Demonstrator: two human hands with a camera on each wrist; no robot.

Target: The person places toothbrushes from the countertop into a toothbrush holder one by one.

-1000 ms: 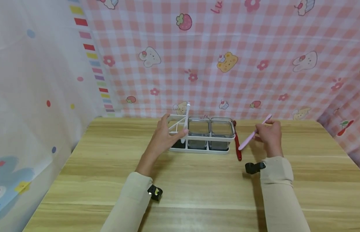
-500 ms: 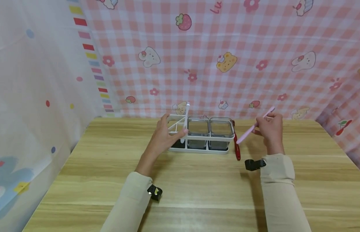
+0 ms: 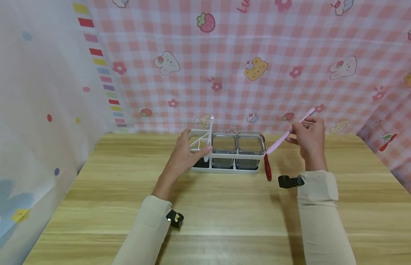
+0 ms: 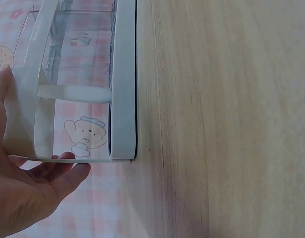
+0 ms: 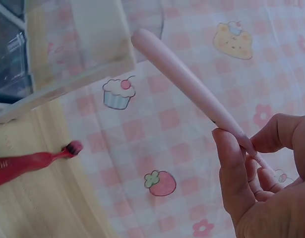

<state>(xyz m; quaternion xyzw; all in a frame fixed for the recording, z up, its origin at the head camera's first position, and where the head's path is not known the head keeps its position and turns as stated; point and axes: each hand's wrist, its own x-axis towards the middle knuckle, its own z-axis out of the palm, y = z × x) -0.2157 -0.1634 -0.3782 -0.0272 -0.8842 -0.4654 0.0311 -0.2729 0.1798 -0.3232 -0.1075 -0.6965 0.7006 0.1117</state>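
A white toothbrush holder (image 3: pixel 238 156) stands near the table's back edge. My left hand (image 3: pixel 182 156) grips its left end, thumb in front and fingers round the side. A white toothbrush (image 3: pixel 210 133) stands upright in the holder's left part, near my thumb. Between thumb and fingers, my right hand (image 3: pixel 311 143) pinches a pink toothbrush (image 3: pixel 281 140), tilted in the air with its handle end down and toward the holder's right end. On the table beside that end lies a red toothbrush (image 3: pixel 267 167), its bristles (image 5: pixel 74 148) visible in the right wrist view.
Two clear cups, a left one (image 3: pixel 224 142) and a right one (image 3: pixel 250 143), sit in the holder. A pink checked cloth (image 3: pixel 225 62) hangs right behind the wooden table (image 3: pixel 232 217). A white cloth (image 3: pixel 30 110) hangs at the left.
My right hand has lifted the pink toothbrush up and its handle end has moved left, toward the holder. The left hand stays on the holder. The head view has shifted slightly.
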